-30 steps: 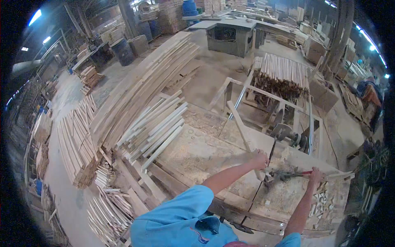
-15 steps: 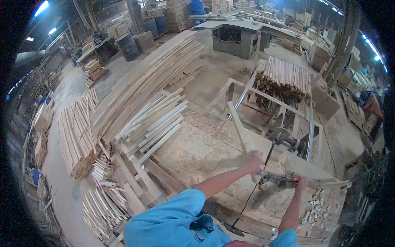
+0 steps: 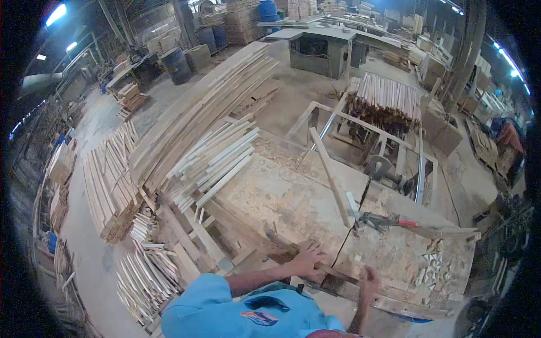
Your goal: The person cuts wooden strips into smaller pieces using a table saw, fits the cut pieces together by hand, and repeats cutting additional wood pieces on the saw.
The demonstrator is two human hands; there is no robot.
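Note:
At the front edge of the wooden worktable (image 3: 270, 191), my left hand (image 3: 309, 260) is held with its fingers apart and nothing visible in them. My right hand (image 3: 369, 281) is near the same edge, further right; blur hides how its fingers are set. Beyond it, a metal clamp-like tool with a red handle (image 3: 407, 223) lies on the tabletop, touched by neither hand. A wooden strip (image 3: 329, 177) slants across the table, its near end by a dark slot. Close to that end is a small pale wood piece (image 3: 353, 204).
Pale wooden strips (image 3: 225, 160) are stacked at the table's left, with long boards (image 3: 208, 101) behind. A saw-like disc (image 3: 378, 167) sits within a metal-railed frame (image 3: 420, 169). Small offcuts (image 3: 433, 269) lie at the right. A bundle of sticks (image 3: 389, 96) stands beyond.
My right hand has let go of the red handle and come back to the front edge. My left hand has left the strip's near end and moved down and left, its fingers now apart.

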